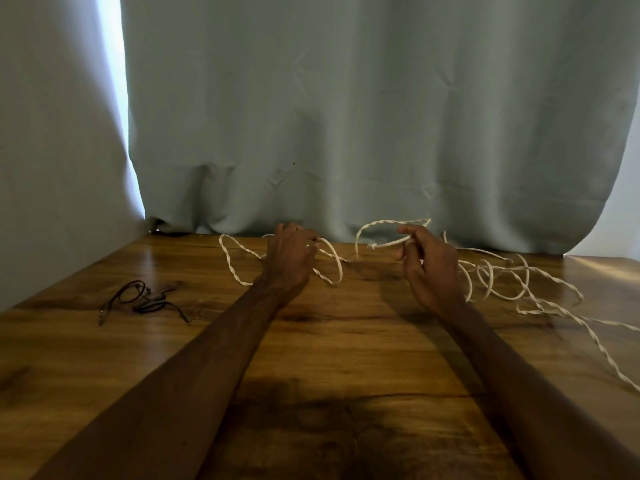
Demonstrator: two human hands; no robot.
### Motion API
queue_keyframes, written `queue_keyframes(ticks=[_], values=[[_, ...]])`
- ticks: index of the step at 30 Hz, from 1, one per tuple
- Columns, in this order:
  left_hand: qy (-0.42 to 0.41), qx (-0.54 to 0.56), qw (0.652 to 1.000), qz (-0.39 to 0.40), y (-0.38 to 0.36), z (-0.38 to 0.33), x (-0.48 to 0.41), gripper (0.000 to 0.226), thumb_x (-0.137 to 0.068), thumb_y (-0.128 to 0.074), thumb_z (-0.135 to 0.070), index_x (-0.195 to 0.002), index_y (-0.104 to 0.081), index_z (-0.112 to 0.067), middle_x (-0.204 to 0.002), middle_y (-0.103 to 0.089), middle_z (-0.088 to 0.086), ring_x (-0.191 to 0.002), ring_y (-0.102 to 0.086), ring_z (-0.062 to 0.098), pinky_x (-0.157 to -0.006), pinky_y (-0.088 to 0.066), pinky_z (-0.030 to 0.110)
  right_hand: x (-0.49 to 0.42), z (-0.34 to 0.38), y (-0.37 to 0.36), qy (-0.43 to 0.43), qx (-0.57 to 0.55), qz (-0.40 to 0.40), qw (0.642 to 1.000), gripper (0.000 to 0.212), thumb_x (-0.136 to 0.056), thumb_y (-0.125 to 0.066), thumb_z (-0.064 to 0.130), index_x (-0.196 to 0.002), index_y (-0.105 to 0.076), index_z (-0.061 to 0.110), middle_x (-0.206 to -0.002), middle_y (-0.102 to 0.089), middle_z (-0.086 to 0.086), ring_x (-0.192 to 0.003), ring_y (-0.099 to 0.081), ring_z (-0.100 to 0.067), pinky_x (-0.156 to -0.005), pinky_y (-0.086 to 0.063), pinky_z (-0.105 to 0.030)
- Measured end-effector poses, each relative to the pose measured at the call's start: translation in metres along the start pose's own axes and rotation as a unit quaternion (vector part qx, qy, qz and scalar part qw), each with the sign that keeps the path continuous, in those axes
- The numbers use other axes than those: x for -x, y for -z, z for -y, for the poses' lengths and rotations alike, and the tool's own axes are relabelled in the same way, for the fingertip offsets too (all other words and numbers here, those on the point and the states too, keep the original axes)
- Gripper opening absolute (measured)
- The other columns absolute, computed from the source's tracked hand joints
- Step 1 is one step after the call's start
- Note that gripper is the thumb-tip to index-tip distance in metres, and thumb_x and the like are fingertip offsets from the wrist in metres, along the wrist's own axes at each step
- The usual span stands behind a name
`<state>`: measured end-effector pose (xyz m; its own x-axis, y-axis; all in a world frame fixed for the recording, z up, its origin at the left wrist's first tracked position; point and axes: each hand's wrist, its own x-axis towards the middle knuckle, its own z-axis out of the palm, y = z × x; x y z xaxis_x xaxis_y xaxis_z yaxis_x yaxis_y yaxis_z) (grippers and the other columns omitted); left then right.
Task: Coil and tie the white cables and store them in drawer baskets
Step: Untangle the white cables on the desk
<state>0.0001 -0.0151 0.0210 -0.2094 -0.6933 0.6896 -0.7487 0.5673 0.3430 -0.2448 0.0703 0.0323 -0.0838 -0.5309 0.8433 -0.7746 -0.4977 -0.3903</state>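
A long white twisted cable (498,278) lies in loose loops across the far half of the wooden table (311,358). My left hand (289,258) is closed on one stretch of it, with a loop (230,261) spreading to its left and another loop to its right. My right hand (431,268) pinches the cable's free end (388,242) between thumb and fingers, and the end arcs up above the table. More tangled loops trail to the right and run off toward the right edge.
A thin black cable (142,299) lies bunched on the table's left side. A grey-green curtain (346,116) hangs right behind the table's far edge. A pale wall borders the left. No drawer or basket is in view.
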Motion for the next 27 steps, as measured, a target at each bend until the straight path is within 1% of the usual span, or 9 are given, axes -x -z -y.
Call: queue_keyframes(ticks=[4, 7, 9, 14, 19, 21, 23, 25, 27], values=[[-0.048, 0.087, 0.994, -0.048, 0.008, -0.017, 0.001, 0.028, -0.104, -0.053, -0.028, -0.107, -0.073, -0.009, -0.108, -0.07, 0.008, -0.107, -0.056, 0.025, -0.093, -0.044, 0.043, 0.0, 0.0, -0.001, 0.012, 0.078, 0.034, 0.996, 0.025, -0.107, -0.047, 0.025, -0.108, -0.07, 0.014, -0.075, -0.068, 0.002, -0.064, -0.062, -0.014, -0.064, -0.053, -0.038], [-0.043, 0.17, 0.984, -0.012, 0.01, -0.024, -0.004, 0.018, -0.102, -0.059, -0.022, -0.104, -0.075, -0.016, -0.099, -0.071, -0.009, -0.091, -0.062, 0.004, -0.081, -0.048, 0.022, 0.0, 0.003, 0.0, 0.004, 0.103, 0.045, 0.994, 0.02, -0.104, -0.054, 0.026, -0.099, -0.072, 0.017, -0.075, -0.07, 0.001, -0.065, -0.063, -0.015, -0.065, -0.054, -0.037], [-0.036, 0.213, 0.976, 0.032, 0.01, -0.03, -0.006, 0.016, -0.101, -0.061, -0.018, -0.108, -0.076, -0.016, -0.1, -0.074, -0.009, -0.09, -0.065, 0.001, -0.075, -0.049, 0.009, 0.0, 0.003, 0.0, -0.012, 0.136, 0.067, 0.988, 0.014, -0.1, -0.061, 0.025, -0.1, -0.074, 0.018, -0.082, -0.074, 0.0, -0.072, -0.067, -0.017, -0.067, -0.052, -0.033], [-0.053, 0.186, 0.974, 0.118, 0.002, -0.033, -0.008, 0.022, -0.091, -0.07, -0.008, -0.103, -0.08, -0.023, -0.1, -0.076, -0.012, -0.092, -0.066, 0.0, -0.071, -0.047, 0.012, 0.004, -0.006, 0.0, -0.096, 0.258, 0.193, 0.942, 0.012, -0.09, -0.069, 0.034, -0.089, -0.075, 0.023, -0.086, -0.073, 0.001, -0.083, -0.069, -0.021, -0.067, -0.05, -0.031], [-0.039, 0.202, 0.969, 0.14, -0.001, -0.03, -0.008, 0.03, -0.085, -0.072, 0.0, -0.105, -0.08, -0.021, -0.101, -0.076, -0.007, -0.098, -0.068, 0.004, -0.082, -0.054, 0.02, 0.001, -0.01, 0.003, -0.077, 0.283, 0.169, 0.941, 0.018, -0.087, -0.077, 0.036, -0.094, -0.073, 0.019, -0.113, -0.063, -0.006, -0.1, -0.064, -0.025, -0.078, -0.056, -0.039], [-0.042, 0.209, 0.968, 0.132, 0.0, -0.031, -0.007, 0.032, -0.083, -0.07, 0.005, -0.107, -0.077, -0.016, -0.1, -0.076, -0.004, -0.095, -0.07, 0.006, -0.083, -0.055, 0.022, 0.002, -0.008, 0.004, -0.076, 0.262, 0.152, 0.95, 0.023, -0.083, -0.084, 0.029, -0.097, -0.072, 0.016, -0.118, -0.056, -0.009, -0.108, -0.059, -0.028, -0.078, -0.05, -0.036], [-0.044, 0.172, 0.98, 0.088, 0.003, -0.033, -0.006, 0.034, -0.084, -0.069, 0.005, -0.114, -0.073, -0.011, -0.109, -0.074, 0.002, -0.102, -0.067, 0.013, -0.086, -0.05, 0.022, 0.004, -0.008, 0.006, -0.073, 0.244, 0.135, 0.958, 0.027, -0.078, -0.088, 0.025, -0.097, -0.071, 0.016, -0.117, -0.054, -0.009, -0.111, -0.057, -0.028, -0.076, -0.042, -0.031], [-0.04, 0.089, 0.995, 0.028, 0.004, -0.03, -0.006, 0.041, -0.084, -0.069, 0.003, -0.124, -0.066, -0.007, -0.123, -0.067, 0.008, -0.116, -0.059, 0.021, -0.093, -0.044, 0.026, 0.005, -0.009, 0.008, -0.065, 0.233, 0.119, 0.963, 0.032, -0.074, -0.091, 0.025, -0.095, -0.069, 0.017, -0.116, -0.054, -0.009, -0.109, -0.057, -0.029, -0.075, -0.039, -0.03], [-0.004, -0.031, 0.999, 0.01, 0.005, -0.027, -0.008, 0.045, -0.085, -0.071, -0.01, -0.129, -0.059, -0.008, -0.13, -0.061, 0.011, -0.123, -0.053, 0.028, -0.098, -0.043, 0.035, 0.005, -0.009, 0.009, -0.066, 0.228, 0.104, 0.966, 0.036, -0.069, -0.093, 0.028, -0.094, -0.069, 0.017, -0.113, -0.054, -0.009, -0.106, -0.059, -0.03, -0.073, -0.042, -0.031]])
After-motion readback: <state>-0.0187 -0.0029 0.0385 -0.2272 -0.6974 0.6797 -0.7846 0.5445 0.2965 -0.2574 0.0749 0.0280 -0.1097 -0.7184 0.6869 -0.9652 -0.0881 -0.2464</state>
